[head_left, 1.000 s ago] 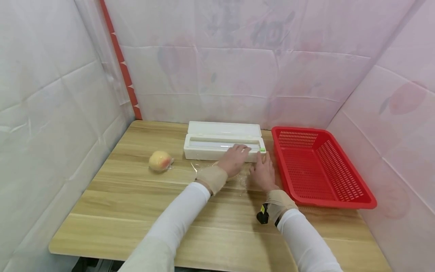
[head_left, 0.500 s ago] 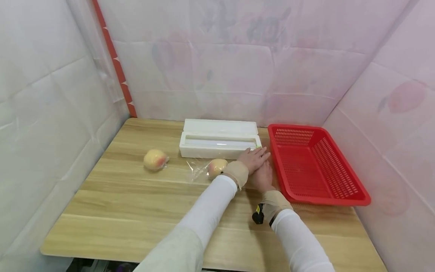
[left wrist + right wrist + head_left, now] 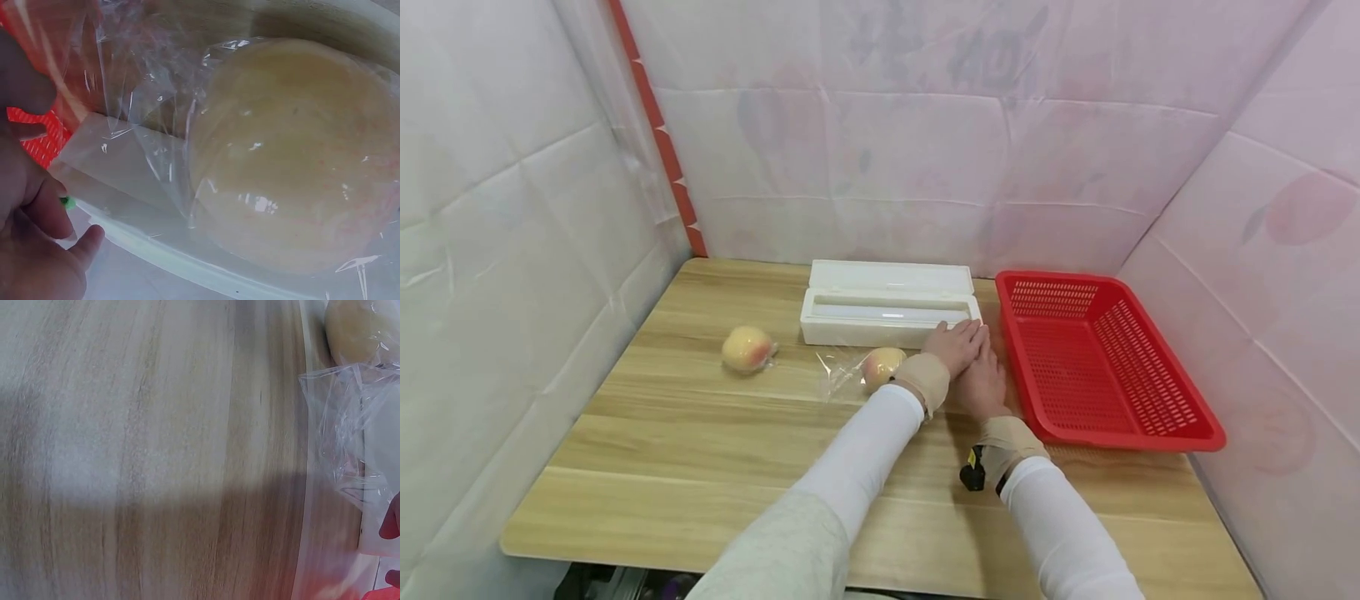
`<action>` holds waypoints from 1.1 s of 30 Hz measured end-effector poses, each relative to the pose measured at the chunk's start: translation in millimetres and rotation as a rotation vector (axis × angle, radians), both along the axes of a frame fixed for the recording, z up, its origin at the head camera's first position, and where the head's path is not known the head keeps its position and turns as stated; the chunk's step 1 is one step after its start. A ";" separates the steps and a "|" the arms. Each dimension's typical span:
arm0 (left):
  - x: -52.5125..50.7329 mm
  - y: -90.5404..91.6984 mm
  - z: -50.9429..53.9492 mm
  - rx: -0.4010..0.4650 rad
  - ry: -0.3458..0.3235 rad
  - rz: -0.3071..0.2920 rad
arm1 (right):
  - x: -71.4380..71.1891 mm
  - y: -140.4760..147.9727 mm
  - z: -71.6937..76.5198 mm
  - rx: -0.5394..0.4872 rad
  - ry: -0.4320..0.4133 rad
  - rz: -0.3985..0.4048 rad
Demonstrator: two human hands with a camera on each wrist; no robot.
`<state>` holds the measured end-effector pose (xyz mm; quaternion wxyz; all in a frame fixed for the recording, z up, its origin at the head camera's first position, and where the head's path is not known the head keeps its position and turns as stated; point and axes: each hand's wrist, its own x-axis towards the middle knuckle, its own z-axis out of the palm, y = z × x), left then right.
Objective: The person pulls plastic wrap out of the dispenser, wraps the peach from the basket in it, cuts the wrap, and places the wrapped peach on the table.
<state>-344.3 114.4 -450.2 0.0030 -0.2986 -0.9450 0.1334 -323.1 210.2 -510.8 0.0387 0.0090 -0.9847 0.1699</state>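
A white cling film dispenser [image 3: 891, 332] stands at the back of the table with its lid raised and a pale roll inside. My left hand [image 3: 953, 348] reaches over its right front corner, fingers extended. Close beside it, my right hand [image 3: 983, 387] is at the same corner, partly covered by the left. A small green slider [image 3: 67, 202] shows next to a fingertip in the left wrist view. Under my left wrist a peach [image 3: 882, 367] lies in clear film [image 3: 144, 94] in front of the dispenser. Hands hide whether the slider is gripped.
A second wrapped peach [image 3: 748, 348] lies on the table [image 3: 700, 467] to the left. The red perforated basket [image 3: 1112, 446] stands at the right, close to my right hand. White sheeting [image 3: 880, 167] hangs around the table's back and sides.
My left hand has shifted right along the dispenser to its right corner, beside my right hand. The peach in front, hidden earlier, now shows. The right hand has hardly moved.
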 end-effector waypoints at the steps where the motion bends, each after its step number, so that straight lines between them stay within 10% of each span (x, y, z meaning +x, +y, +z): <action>1: -0.7 0.1 -1.5 -0.005 -0.001 0.008 | -0.2 0.5 0.4 0.011 0.003 0.008; 33: -6.6 -70.2 -12.0 0.111 -0.003 -0.024 | 1.7 -3.8 4.2 0.074 0.063 0.023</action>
